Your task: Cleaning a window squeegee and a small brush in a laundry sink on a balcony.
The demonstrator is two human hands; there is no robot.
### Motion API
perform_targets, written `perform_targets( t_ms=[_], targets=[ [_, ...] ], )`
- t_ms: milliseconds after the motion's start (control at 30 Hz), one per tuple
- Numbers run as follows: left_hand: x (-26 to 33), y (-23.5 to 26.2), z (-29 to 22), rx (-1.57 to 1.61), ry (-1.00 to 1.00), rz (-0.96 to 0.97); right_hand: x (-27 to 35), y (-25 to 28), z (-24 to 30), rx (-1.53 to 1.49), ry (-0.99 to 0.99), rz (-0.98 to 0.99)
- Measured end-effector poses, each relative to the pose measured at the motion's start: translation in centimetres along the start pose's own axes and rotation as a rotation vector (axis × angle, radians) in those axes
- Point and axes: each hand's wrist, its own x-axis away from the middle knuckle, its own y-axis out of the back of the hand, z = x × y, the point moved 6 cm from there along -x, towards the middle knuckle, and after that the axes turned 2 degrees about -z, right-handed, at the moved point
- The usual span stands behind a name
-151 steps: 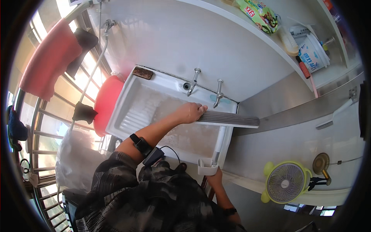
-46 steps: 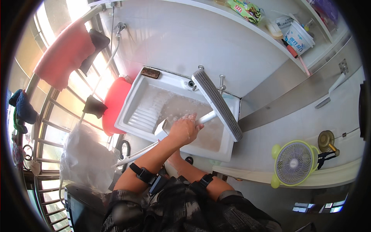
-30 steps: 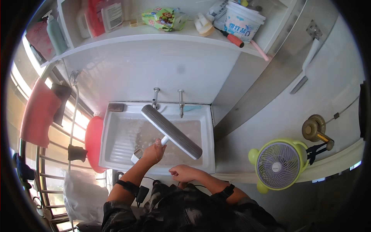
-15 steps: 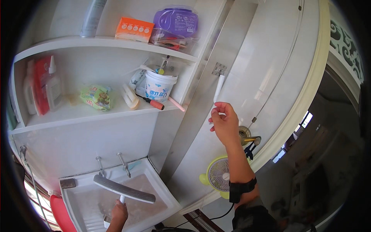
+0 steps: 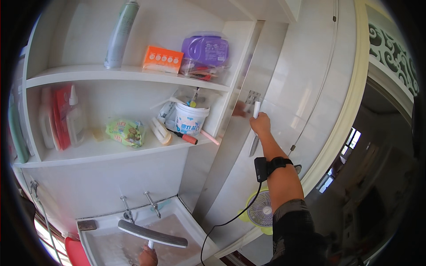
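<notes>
Over the white sink (image 5: pixel 91 248), my left hand (image 5: pixel 147 256) is closed round the short white handle of a squeegee-like tool. Its long, curved grey ribbed head (image 5: pixel 153 233) lies crosswise above the basin. My right hand (image 5: pixel 261 124) is raised to the wall, fingers wrapped round the white handle (image 5: pixel 257 108) of a slim brush. The handle's top end sits just below a small metal hook plate (image 5: pixel 253 96); I cannot tell whether it is off the hook. Below the hand shows the brush's greyish bristled end (image 5: pixel 254 145).
White shelves (image 5: pixel 128 76) on the left hold bottles, an orange box (image 5: pixel 163 59), a purple tub (image 5: pixel 205 49), a white bucket (image 5: pixel 191 119) and a green packet (image 5: pixel 125 132). Two taps (image 5: pixel 152 204) project over the sink. A yellow-green fan (image 5: pixel 261 208) and a dark doorway are at right.
My right hand has closed on the white handle, where before it was just under it with fingers curled. The view has shifted, and my left hand still holds the squeegee-like tool.
</notes>
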Motion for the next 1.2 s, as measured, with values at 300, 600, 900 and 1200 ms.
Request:
perform_targets(
  t_ms=[300, 600, 900, 1200],
  targets=[
    [2.3, 0.6, 0.7, 0.081, 0.333, 0.268, 3.4, 4.5, 1.0, -0.028, -0.054, -0.13],
    [2.9, -2.7, 3.1, 0.082, 0.406, 0.309, 32.9, 2.8, 8.6, -0.731, -0.063, 0.988],
    [3.2, -1.5, 1.8, 0.047, 0.47, 0.312, 53.0, -12.4, -4.3, -1.323, -1.012, 1.559],
    [4.4, 0.0, 1.2, -0.015, 0.55, 0.221, 64.5, -22.8, -9.6, -0.584, -0.64, 1.98]
  ],
)
